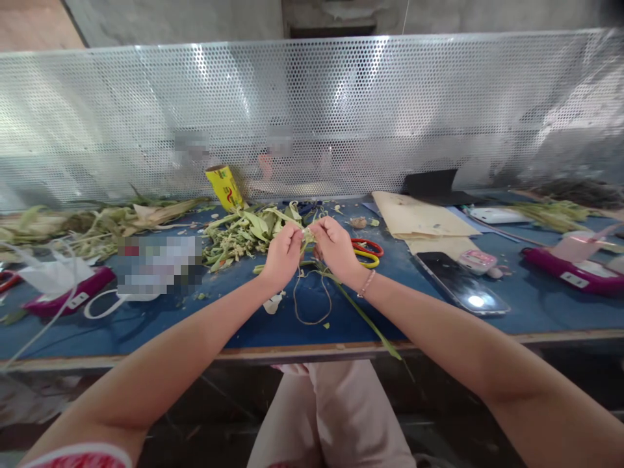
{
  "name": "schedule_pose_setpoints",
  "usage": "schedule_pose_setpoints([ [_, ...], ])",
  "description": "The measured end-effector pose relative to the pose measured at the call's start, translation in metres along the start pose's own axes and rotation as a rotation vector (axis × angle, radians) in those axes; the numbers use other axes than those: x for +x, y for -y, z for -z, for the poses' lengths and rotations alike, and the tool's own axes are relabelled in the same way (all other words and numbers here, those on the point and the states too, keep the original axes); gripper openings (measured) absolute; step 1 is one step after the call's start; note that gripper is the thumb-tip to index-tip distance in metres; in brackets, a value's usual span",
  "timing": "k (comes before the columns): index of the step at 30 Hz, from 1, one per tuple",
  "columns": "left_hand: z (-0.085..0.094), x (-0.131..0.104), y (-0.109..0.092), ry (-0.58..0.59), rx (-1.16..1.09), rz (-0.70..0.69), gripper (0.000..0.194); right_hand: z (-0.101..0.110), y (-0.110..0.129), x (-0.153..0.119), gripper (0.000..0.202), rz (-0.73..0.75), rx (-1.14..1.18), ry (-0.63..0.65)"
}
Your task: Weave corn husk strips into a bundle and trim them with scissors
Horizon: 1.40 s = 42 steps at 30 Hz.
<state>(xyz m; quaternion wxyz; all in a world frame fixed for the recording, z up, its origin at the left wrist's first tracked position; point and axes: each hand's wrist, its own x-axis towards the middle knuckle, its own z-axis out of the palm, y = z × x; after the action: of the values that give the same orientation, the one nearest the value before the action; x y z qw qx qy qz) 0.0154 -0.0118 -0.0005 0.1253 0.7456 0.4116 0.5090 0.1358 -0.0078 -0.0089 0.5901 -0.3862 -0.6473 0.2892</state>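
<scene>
My left hand (283, 257) and my right hand (337, 250) meet above the blue tabletop, fingers pinched together on a small pale green plant piece (307, 236). Much of that piece is hidden by the fingers. Below them a thin string (312, 323) hangs in a loop to the table. A long green stalk (363, 313) runs from under my right hand past the front edge. Left of my hands lies a heap of cut leaves and stems (234, 239). Scissors with red and yellow handles (370, 262) lie just beyond my right wrist, blades out of sight.
A yellow can (225, 187) leans near the perforated metal screen (336, 104). On the right are brown paper (424, 218), a phone (458, 283) and a purple power strip (572, 273). Another purple strip (63, 296) and dry husks (97, 224) lie on the left.
</scene>
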Motion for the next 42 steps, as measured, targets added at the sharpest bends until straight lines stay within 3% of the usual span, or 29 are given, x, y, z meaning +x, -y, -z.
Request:
schedule_pose_setpoints([
  [6,0.006,-0.004,-0.002,0.092,0.029,-0.068,0.018,0.0,0.001,0.0,0.016,-0.044,0.054,0.027],
  [11,0.005,-0.005,-0.001,0.155,-0.066,-0.011,0.018,0.001,0.002,0.001,0.017,-0.038,0.064,0.045],
  [16,0.005,-0.001,0.005,0.082,-0.137,0.067,0.021,0.007,-0.003,0.005,0.023,-0.026,0.166,0.112],
  [21,0.009,0.003,0.007,0.091,-0.061,0.09,0.025,0.006,-0.009,0.004,0.033,-0.075,0.162,0.172],
  [26,0.007,0.0,0.005,0.086,-0.027,0.075,0.026,0.001,0.001,-0.002,0.027,-0.032,-0.06,0.145],
  [32,-0.001,-0.004,0.006,0.095,-0.295,0.165,0.03,0.003,0.004,-0.002,0.017,0.049,-0.215,0.039],
  [35,-0.002,-0.003,0.0,0.104,-0.232,0.205,0.024,0.004,0.001,-0.001,0.015,0.113,-0.261,0.02],
  [38,-0.003,-0.004,-0.004,0.049,-0.128,0.21,0.024,0.003,0.0,-0.003,0.014,0.17,-0.266,0.057],
  [42,-0.005,-0.007,-0.001,0.01,-0.18,0.212,0.02,0.001,0.004,-0.005,0.013,0.104,-0.162,0.154],
])
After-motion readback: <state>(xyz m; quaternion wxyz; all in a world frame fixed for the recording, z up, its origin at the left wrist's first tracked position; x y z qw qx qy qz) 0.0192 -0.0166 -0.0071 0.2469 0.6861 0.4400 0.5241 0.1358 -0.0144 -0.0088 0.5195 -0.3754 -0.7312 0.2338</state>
